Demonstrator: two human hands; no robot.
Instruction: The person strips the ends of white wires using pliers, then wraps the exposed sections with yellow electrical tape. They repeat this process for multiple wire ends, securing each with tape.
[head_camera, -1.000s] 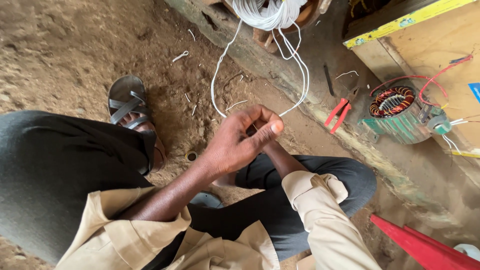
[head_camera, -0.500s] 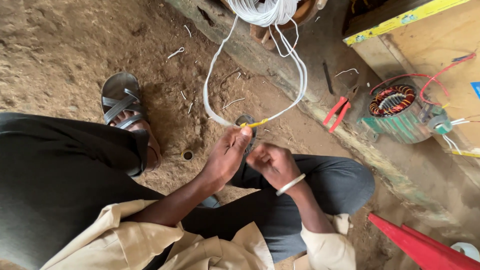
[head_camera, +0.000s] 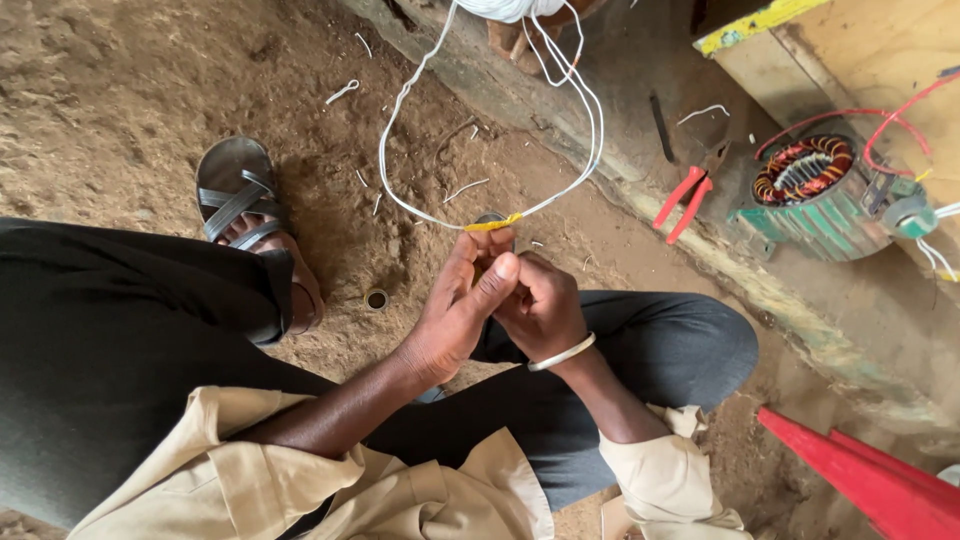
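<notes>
The left hand (head_camera: 455, 315) pinches a short yellow sleeve (head_camera: 494, 224) between thumb and forefinger, the fingers closed on it. The right hand (head_camera: 540, 305) lies against the left, curled shut just under the sleeve; whether it grips the sleeve itself or only steadies the left fingers cannot be told. A pale bangle (head_camera: 562, 352) rings its wrist.

The sleeve sits on the white wire (head_camera: 400, 110), at the low point of a loop that runs up on both sides to a coil (head_camera: 505, 8) at the top edge. The wire is thin, smooth and springy; several strands run side by side on the right of the sleeve. To do this well, I judge the grip should stay right at the sleeve, with the strands kept together and the loop free of kinks, since thin wire creases easily.

Left of the sleeve, a foot in a dark strapped sandal (head_camera: 238, 195) rests on the dirt floor (head_camera: 120, 90), which is rough, crumbly and strewn with wire clippings. Right of the sleeve lie red-handled pliers (head_camera: 682, 203) on a worn concrete ledge. Further right stands a green stator (head_camera: 812, 195), ribbed outside, with glossy copper windings and red leads. A red plastic piece (head_camera: 860, 480) lies well below the stator.
</notes>
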